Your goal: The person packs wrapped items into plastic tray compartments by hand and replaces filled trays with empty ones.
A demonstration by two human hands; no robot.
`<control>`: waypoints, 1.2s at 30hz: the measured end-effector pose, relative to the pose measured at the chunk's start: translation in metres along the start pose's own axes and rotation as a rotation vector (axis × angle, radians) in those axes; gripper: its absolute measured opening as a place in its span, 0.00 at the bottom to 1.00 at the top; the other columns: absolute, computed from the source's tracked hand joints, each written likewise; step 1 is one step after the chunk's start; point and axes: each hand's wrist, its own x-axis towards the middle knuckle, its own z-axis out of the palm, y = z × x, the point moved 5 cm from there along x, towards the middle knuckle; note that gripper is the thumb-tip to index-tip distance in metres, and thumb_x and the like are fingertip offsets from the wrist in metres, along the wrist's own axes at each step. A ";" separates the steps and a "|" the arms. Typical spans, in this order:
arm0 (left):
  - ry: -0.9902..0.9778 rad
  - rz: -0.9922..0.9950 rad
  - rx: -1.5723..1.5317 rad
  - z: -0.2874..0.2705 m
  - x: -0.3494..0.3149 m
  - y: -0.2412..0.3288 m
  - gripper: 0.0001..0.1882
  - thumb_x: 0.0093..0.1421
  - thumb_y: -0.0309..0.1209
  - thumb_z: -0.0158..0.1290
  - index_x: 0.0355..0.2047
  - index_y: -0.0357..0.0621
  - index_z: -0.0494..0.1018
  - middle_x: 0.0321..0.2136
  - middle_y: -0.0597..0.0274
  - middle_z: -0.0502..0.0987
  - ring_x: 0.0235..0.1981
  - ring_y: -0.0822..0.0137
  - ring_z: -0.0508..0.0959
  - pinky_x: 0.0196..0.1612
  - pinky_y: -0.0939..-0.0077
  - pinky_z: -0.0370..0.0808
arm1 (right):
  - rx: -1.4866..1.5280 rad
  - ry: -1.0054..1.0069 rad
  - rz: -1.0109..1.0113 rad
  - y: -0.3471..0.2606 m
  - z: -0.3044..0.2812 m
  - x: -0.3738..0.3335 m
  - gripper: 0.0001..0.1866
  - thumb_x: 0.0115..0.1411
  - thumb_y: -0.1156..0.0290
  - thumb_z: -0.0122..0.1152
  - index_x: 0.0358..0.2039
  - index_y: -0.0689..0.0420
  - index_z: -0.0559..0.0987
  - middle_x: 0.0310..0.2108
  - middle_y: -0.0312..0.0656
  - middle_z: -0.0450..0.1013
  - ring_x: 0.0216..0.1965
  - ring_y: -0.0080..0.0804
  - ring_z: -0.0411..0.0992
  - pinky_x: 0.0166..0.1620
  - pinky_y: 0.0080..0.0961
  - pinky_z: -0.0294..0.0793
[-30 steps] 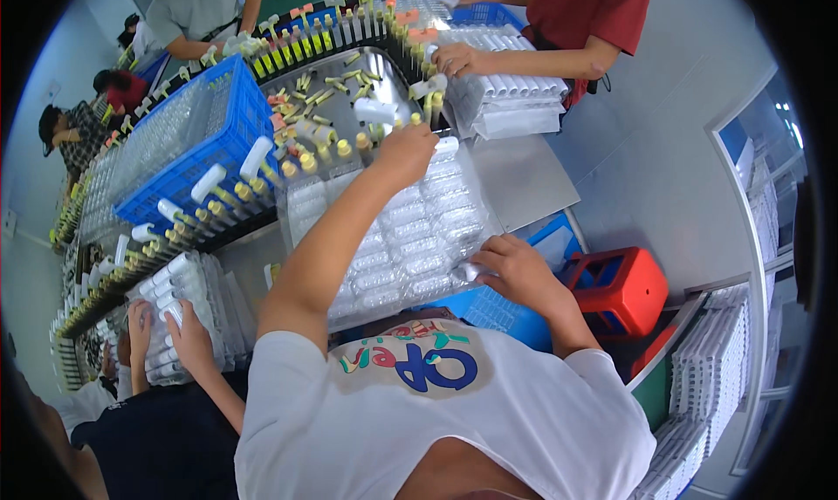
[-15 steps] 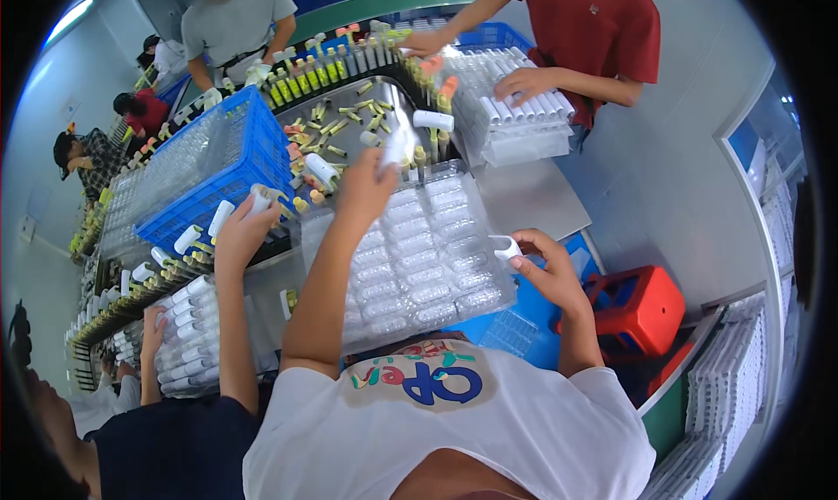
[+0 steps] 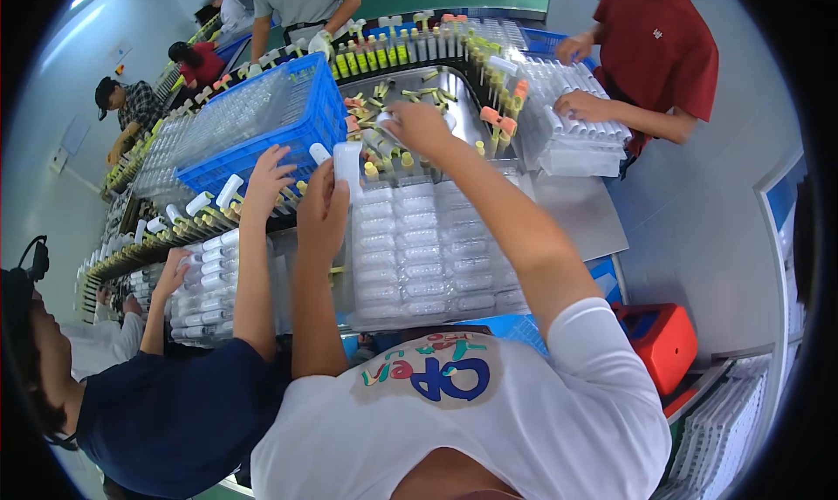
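My left hand [image 3: 323,212] grips a white plastic shell [image 3: 346,163], long and rounded, held upright near the rack's edge. Stretched over a shallow metal tray [image 3: 410,83], my right hand [image 3: 421,129] pinches another white plastic piece [image 3: 385,119], mostly hidden by the fingers. Small yellow-green and orange-tipped parts lie loose in that metal tray. Below both hands, close to my body, a clear plastic blister tray [image 3: 421,247] with rows of rounded pockets lies flat.
A blue crate [image 3: 336,107] of clear trays stands to the left. Upright yellow-capped tubes [image 3: 375,53] line the far edge. A co-worker's hand [image 3: 271,179] works just left of mine; a person in red handles a stack of white-filled trays [image 3: 576,116]. A red stool [image 3: 668,343] sits at right.
My right hand has swung from the right side of the blister tray to over the metal tray. My left hand has drawn back leftward, still with a white shell. The view has shifted.
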 end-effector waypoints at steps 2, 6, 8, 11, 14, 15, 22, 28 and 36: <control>0.026 -0.011 -0.029 -0.021 -0.024 -0.012 0.21 0.66 0.24 0.44 0.59 0.30 0.60 0.49 0.51 0.74 0.46 0.67 0.77 0.52 0.74 0.71 | -0.016 -0.117 -0.027 -0.026 0.038 0.016 0.14 0.57 0.59 0.57 0.37 0.54 0.80 0.28 0.49 0.77 0.33 0.50 0.77 0.38 0.45 0.75; 0.200 0.008 0.009 -0.062 -0.066 -0.022 0.20 0.66 0.26 0.44 0.58 0.32 0.62 0.47 0.51 0.75 0.44 0.68 0.77 0.47 0.75 0.72 | -0.164 0.001 -0.169 -0.077 0.084 -0.009 0.17 0.56 0.70 0.55 0.46 0.57 0.77 0.35 0.50 0.77 0.39 0.46 0.76 0.36 0.39 0.78; 0.173 -0.052 0.072 -0.065 -0.070 -0.036 0.21 0.66 0.27 0.45 0.58 0.32 0.62 0.44 0.52 0.76 0.42 0.69 0.77 0.45 0.77 0.72 | -0.216 0.014 -0.202 -0.080 0.089 -0.017 0.23 0.57 0.71 0.53 0.55 0.55 0.70 0.35 0.46 0.75 0.41 0.44 0.74 0.37 0.40 0.77; 0.196 -0.065 0.022 -0.058 -0.066 -0.047 0.21 0.66 0.27 0.44 0.58 0.32 0.63 0.43 0.53 0.77 0.42 0.69 0.76 0.46 0.76 0.71 | -0.245 -0.346 -0.189 -0.108 0.093 0.015 0.21 0.55 0.70 0.56 0.51 0.53 0.74 0.37 0.45 0.77 0.43 0.45 0.74 0.39 0.40 0.77; 0.216 -0.042 -0.033 -0.049 -0.058 -0.037 0.21 0.66 0.27 0.44 0.59 0.32 0.62 0.45 0.52 0.76 0.44 0.68 0.76 0.50 0.73 0.70 | -0.224 -0.499 -0.274 -0.126 0.114 0.022 0.19 0.56 0.67 0.56 0.50 0.50 0.75 0.40 0.44 0.78 0.45 0.46 0.74 0.43 0.38 0.77; 0.222 -0.014 -0.034 -0.049 -0.055 -0.033 0.21 0.66 0.27 0.44 0.59 0.32 0.62 0.46 0.52 0.75 0.45 0.67 0.76 0.50 0.72 0.70 | -0.176 -0.468 -0.273 -0.132 0.117 0.020 0.20 0.57 0.66 0.56 0.51 0.50 0.74 0.41 0.44 0.77 0.47 0.45 0.74 0.45 0.38 0.77; 0.237 0.095 0.143 -0.045 -0.058 -0.041 0.20 0.65 0.28 0.48 0.57 0.35 0.65 0.46 0.54 0.76 0.42 0.67 0.77 0.45 0.73 0.74 | 0.117 -0.178 -0.384 -0.140 0.100 -0.008 0.30 0.54 0.66 0.56 0.59 0.50 0.67 0.51 0.48 0.70 0.50 0.48 0.69 0.52 0.38 0.70; 0.274 0.081 0.024 -0.058 -0.088 -0.021 0.22 0.67 0.26 0.40 0.59 0.30 0.58 0.48 0.49 0.73 0.47 0.66 0.75 0.52 0.72 0.69 | 0.267 -0.044 -0.509 -0.174 0.070 0.037 0.22 0.61 0.69 0.52 0.56 0.61 0.70 0.52 0.52 0.70 0.52 0.52 0.68 0.55 0.42 0.67; 0.471 0.095 0.102 -0.086 -0.160 0.008 0.22 0.61 0.25 0.46 0.55 0.27 0.62 0.40 0.45 0.78 0.41 0.59 0.80 0.47 0.68 0.74 | 0.029 -0.088 -0.463 -0.274 0.185 0.091 0.28 0.63 0.50 0.49 0.52 0.62 0.72 0.53 0.54 0.69 0.56 0.52 0.65 0.60 0.44 0.62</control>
